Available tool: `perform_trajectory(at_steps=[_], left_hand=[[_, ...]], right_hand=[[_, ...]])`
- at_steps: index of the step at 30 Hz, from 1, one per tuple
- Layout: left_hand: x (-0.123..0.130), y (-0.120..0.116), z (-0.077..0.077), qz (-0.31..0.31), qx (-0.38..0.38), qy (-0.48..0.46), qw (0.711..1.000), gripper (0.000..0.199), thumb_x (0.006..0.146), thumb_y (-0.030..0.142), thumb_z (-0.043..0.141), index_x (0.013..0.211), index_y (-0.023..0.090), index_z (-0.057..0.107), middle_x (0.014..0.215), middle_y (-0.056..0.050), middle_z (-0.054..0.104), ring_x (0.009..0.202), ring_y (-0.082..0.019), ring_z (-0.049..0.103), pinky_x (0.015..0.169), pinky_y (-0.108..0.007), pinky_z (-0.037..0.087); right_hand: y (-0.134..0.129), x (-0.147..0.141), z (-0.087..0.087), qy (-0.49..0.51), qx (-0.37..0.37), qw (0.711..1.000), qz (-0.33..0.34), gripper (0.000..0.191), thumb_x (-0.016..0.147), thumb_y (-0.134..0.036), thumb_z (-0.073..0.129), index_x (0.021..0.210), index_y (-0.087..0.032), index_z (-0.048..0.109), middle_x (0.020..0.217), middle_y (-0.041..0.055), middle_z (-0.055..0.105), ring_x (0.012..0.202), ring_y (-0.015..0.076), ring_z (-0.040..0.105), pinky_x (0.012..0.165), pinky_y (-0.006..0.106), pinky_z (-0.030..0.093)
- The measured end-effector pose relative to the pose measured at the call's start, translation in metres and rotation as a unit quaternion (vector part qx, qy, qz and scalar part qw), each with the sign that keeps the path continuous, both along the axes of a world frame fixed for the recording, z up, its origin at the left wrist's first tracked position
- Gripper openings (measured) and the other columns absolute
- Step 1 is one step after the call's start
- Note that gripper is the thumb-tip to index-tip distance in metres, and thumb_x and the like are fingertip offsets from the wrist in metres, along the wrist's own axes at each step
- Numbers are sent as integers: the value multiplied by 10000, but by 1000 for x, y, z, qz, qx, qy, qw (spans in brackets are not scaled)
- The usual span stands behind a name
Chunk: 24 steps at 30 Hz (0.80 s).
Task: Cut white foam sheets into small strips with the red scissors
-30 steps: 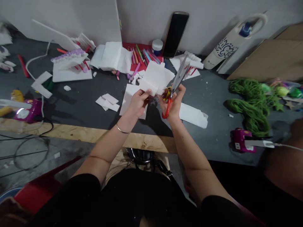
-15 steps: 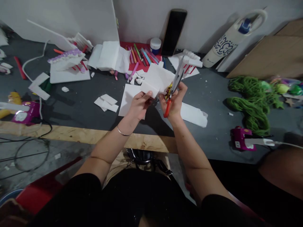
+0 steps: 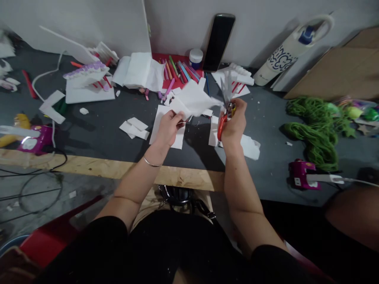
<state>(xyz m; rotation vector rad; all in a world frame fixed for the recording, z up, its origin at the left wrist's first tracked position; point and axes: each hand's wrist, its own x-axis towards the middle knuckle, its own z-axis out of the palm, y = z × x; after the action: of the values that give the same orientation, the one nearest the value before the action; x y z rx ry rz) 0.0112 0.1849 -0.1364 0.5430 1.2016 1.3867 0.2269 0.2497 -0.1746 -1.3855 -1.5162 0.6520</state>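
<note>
White foam sheet (image 3: 192, 100) pinched by left hand (image 3: 168, 128); scissors (image 3: 224, 122) gripped by right hand (image 3: 233, 122), both held above the counter (image 3: 263, 98).
Left hand is partly closed, with thumb and fingers on the sheet's lower edge; the sheet is lifted clear of the counter near mid-counter. Right hand is closed round the orange handles, with blades upright just right of the sheet's tip; blade opening cannot be told. A white foam square (image 3: 166, 128) lies under the left hand, and offcuts (image 3: 250, 148) lie under the right. Markers (image 3: 177, 71) on a red board (image 3: 156, 51) sit at the back edge; green yarn (image 3: 314, 130) lies toward the right edge.
</note>
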Motion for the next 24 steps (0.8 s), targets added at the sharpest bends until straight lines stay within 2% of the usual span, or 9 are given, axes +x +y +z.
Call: perform_trajectory(at_steps=[3, 5, 8, 11, 14, 16, 18, 20, 24], left_hand=[[-11, 8, -6, 42, 30, 31, 998, 220, 912, 216, 833, 814, 216, 637, 791, -3, 691, 740, -107, 680, 710, -233, 529], [-18, 12, -11, 66, 53, 48, 995, 194, 887, 233, 854, 849, 226, 663, 791, -4, 700, 743, -114, 671, 707, -238, 529], [-24, 17, -18, 80, 67, 69, 992, 159, 878, 237, 858, 883, 233, 699, 823, -17, 716, 756, -125, 679, 715, -261, 520], [-28, 19, -22, 101, 67, 75, 990, 126, 895, 219, 836, 892, 239, 712, 851, -25, 726, 768, -127, 687, 723, -273, 509], [-31, 20, -21, 128, 75, 67, 987, 142, 900, 215, 838, 872, 246, 702, 842, -14, 727, 775, -119, 677, 722, -258, 504], [-33, 21, -20, 139, 74, 59, 986, 146, 902, 216, 841, 866, 248, 703, 838, -10, 729, 785, -116, 675, 723, -248, 502], [-33, 20, -18, 142, 66, 55, 986, 142, 902, 220, 847, 869, 249, 712, 835, -8, 727, 793, -115, 682, 726, -248, 501], [-33, 20, -15, 139, 61, 55, 987, 152, 893, 233, 868, 867, 252, 719, 830, -7, 720, 792, -117, 692, 732, -255, 503], [-30, 18, -12, 118, 65, 47, 990, 193, 861, 275, 914, 868, 249, 723, 820, -6, 716, 792, -123, 699, 743, -253, 519]], right_hand=[[12, 16, -7, 35, -30, 997, -59, 611, 1098, -579, 217, 1387, -249, 642, 1119, 110, 599, 936, 228, 700, 721, 404, 608], [10, 24, -5, -6, -28, 997, -73, 533, 1084, -563, 338, 1400, -246, 628, 1088, 106, 612, 923, 237, 695, 756, 438, 614], [-4, 26, 8, -127, 21, 991, -35, 502, 960, -544, 664, 1367, -252, 630, 1120, 120, 660, 1032, 293, 695, 933, 528, 609], [-25, 19, 29, -170, 34, 984, 31, 522, 910, -577, 751, 1304, -255, 633, 1113, 113, 690, 1032, 301, 681, 995, 542, 582], [-47, 11, 52, -117, -64, 976, 170, 520, 923, -655, 738, 1247, -260, 642, 933, 37, 683, 785, 212, 631, 782, 417, 582], [-59, 6, 64, -73, -161, 940, 293, 502, 956, -696, 686, 1178, -246, 662, 853, 17, 672, 684, 169, 597, 668, 350, 545], [-68, 3, 70, -56, -243, 898, 362, 523, 970, -744, 647, 1099, -237, 667, 826, 19, 675, 658, 154, 606, 613, 318, 533], [-72, -1, 72, -62, -287, 878, 378, 563, 966, -797, 621, 1017, -237, 648, 821, 24, 679, 651, 150, 628, 596, 310, 539], [-73, -4, 69, -74, -313, 882, 344, 614, 960, -860, 581, 933, -247, 604, 814, 22, 685, 614, 142, 640, 579, 315, 531]])
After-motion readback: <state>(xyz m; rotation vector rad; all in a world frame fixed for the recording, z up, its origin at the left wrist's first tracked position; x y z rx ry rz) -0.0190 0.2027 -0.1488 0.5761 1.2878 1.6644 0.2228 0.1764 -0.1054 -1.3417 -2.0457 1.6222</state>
